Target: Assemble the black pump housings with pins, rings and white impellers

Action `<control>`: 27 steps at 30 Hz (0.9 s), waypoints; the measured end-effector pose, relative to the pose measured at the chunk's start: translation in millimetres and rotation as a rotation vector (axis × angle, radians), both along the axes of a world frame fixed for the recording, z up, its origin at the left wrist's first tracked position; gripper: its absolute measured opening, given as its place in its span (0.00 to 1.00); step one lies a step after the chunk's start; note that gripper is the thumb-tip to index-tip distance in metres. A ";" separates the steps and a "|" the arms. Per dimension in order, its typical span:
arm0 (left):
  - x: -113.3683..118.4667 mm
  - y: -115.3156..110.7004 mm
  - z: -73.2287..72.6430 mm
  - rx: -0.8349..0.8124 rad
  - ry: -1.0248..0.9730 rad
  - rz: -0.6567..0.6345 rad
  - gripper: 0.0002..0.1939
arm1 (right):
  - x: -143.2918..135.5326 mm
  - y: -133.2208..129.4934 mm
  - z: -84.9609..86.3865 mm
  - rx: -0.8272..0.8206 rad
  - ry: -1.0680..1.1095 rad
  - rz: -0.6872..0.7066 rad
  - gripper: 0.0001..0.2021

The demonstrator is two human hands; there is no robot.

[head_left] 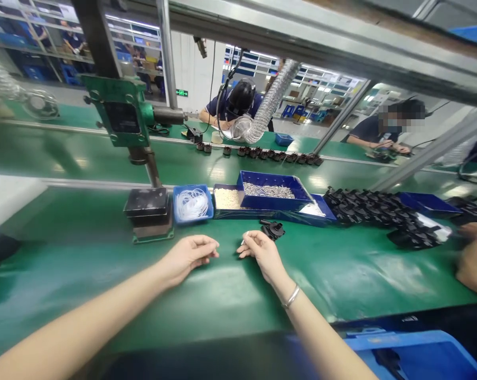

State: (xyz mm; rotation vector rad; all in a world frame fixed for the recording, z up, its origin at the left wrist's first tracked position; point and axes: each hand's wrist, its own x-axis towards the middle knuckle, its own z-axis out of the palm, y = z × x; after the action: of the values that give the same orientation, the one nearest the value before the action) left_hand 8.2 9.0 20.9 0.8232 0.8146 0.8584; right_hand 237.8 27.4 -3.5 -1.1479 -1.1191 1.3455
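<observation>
My left hand [193,257] hovers over the green bench, thumb and fingertips pinched together; whatever they may hold is too small to make out. To its right, my right hand [262,255], with a silver bangle on the wrist, pinches a small white piece [244,241] between thumb and forefinger. A round black plastic part [274,230] lies on the bench just behind the right hand. Beyond the left hand stands a blue tray of white tubing loops [192,205]. Small metal pins [268,191] fill a blue bin, which rests above a bin of cream-coloured pieces [228,199].
A green press [117,113] with a black block [148,208] below stands at left. Many black parts [365,208] are piled at right, near a co-worker's arm [476,258]. A blue crate [420,353] sits low at front right. Two people work across the bench.
</observation>
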 end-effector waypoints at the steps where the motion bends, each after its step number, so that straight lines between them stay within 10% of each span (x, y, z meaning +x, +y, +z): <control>1: -3.2 -4.7 -6.5 -0.053 -0.052 0.014 0.16 | -6.1 -1.5 4.6 -0.007 0.011 0.019 0.19; 12: -9.7 -8.2 -23.7 -0.162 -0.212 -0.002 0.20 | -59.0 -36.6 29.9 0.044 0.101 0.137 0.11; 27: -2.0 -17.7 -19.5 -0.261 -0.395 0.015 0.15 | -66.5 -53.0 29.5 0.469 -0.361 -0.008 0.07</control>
State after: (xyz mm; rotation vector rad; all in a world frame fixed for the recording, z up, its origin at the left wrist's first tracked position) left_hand 6.3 -8.6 1.4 0.3992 0.5673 0.8700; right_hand 171.4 -25.6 26.0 -1.0584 -1.5862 0.8170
